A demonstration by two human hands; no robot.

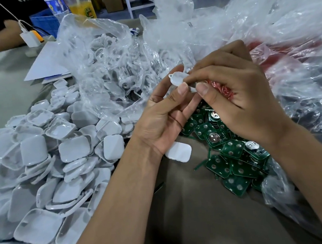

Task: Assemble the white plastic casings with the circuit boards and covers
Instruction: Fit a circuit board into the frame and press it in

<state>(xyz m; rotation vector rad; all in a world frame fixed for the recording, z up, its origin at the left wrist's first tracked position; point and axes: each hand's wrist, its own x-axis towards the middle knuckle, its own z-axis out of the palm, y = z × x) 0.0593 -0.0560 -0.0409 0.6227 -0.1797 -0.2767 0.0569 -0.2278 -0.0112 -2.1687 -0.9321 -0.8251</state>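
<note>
The hands are raised together above the surface (184, 217), and a small white casing (179, 78) is pinched between them. The left hand (164, 119) is curled around the casing from about 7 o'clock, its thumb tip pressed on the near edge. The right hand (237, 95) is closed on the same piece from 3 o'clock, thumb and forefinger nipping its right end. A loop at the casing's 10 o'clock end is left uncovered. Below the hands, at 5 o'clock, a heap of green circuit boards (231, 154) is spread on the surface. A single white cover (178, 151) is seen lying just beside the left wrist. A large pile of white casings (48, 160) is heaped at 8 o'clock, and clear plastic bags (112, 63) are bunched at 12 o'clock.
</note>
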